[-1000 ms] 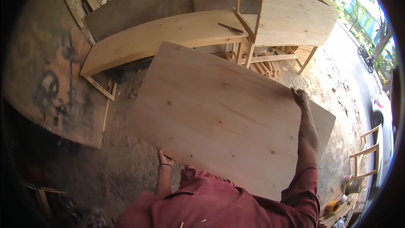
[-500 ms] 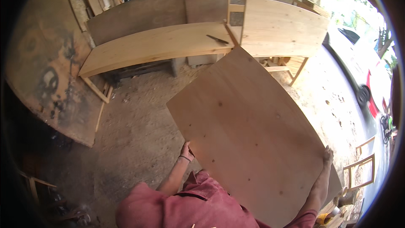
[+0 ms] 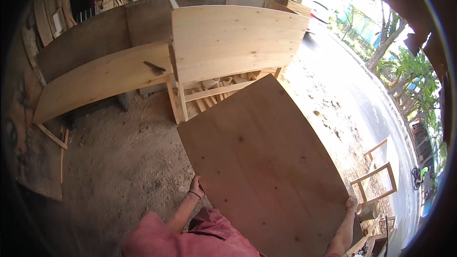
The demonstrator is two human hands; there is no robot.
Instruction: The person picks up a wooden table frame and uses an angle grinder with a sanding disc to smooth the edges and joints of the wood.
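A large plywood sheet [image 3: 257,162] with dark knots is held up in front of me, tilted, its far corner pointing toward the wooden benches. My left hand [image 3: 196,188], with a dark band at the wrist, is closed on the sheet's left edge. On the opposite edge my right hand [image 3: 351,204] grips near the right corner. The near end of the sheet runs down beside my red shirt and out at the lower edge of the view. Fingers under the sheet are hidden on both sides.
A pale wooden table [image 3: 104,74] with a dark hand tool [image 3: 154,67] on it stands at the far left. Beside it, an upright pale panel [image 3: 238,40] fronts a wooden frame. Wooden frames [image 3: 378,181] stand at the right near the road [image 3: 342,62]. Dirt ground [image 3: 128,152] lies below.
My view has swung to the right, so the benches now sit farther left and more road and trees show. The sheet stays in both hands, its far corner now before the upright panel.
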